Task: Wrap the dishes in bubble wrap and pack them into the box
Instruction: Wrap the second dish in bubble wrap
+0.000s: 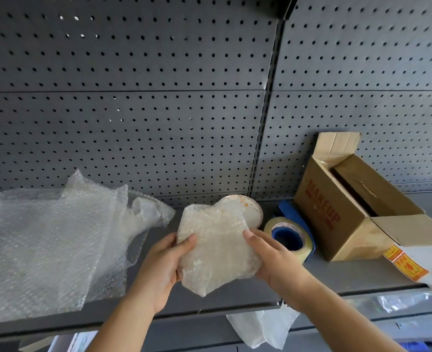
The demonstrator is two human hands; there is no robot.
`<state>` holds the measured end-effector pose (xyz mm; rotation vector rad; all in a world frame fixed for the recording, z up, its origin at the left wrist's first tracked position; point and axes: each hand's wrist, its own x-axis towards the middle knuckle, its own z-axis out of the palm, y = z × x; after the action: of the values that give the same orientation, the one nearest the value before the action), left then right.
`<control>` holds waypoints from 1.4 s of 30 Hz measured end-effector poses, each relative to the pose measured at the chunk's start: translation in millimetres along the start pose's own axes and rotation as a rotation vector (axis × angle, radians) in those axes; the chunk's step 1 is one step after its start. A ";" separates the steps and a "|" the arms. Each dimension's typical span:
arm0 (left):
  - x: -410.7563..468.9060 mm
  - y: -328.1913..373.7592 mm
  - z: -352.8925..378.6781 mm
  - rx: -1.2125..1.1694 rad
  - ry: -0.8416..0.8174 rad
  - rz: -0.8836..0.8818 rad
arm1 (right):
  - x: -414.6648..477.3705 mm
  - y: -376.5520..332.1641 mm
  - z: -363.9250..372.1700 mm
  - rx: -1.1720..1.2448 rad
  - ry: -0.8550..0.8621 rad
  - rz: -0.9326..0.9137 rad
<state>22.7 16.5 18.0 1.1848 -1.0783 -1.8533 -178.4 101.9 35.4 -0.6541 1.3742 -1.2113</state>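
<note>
A dish wrapped in bubble wrap (216,247) is held above the grey shelf (336,273), between both hands. My left hand (163,270) grips its left edge with the thumb on top. My right hand (273,255) holds its right side, fingers lying across the wrap. Behind the bundle a bare white bowl with an orange pattern (250,208) stands on the shelf. An open cardboard box (336,214) marked MAKEUP lies at the right, its flaps spread. Loose bubble wrap sheets (50,240) lie at the left.
A roll of clear tape on a blue dispenser (290,236) sits between the bowl and the box. A strip of orange fragile stickers (408,265) hangs over the shelf edge at right. A dark pegboard wall (159,97) backs the shelf. White plastic (260,329) hangs below.
</note>
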 end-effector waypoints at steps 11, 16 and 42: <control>37.9 7.6 -0.3 0.216 0.025 -0.043 | -19.4 1.8 -17.5 0.155 0.096 0.095; 106.2 0.7 19.7 0.325 0.125 0.000 | -32.7 2.6 -30.4 0.157 0.181 0.070; 170.6 19.9 39.5 0.998 0.267 0.224 | -17.1 -13.7 -49.8 0.164 0.272 0.056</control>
<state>-72.6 -127.5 -17.1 1.6744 -1.9568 -0.9015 -225.3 127.3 46.2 -0.3419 1.4858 -1.3884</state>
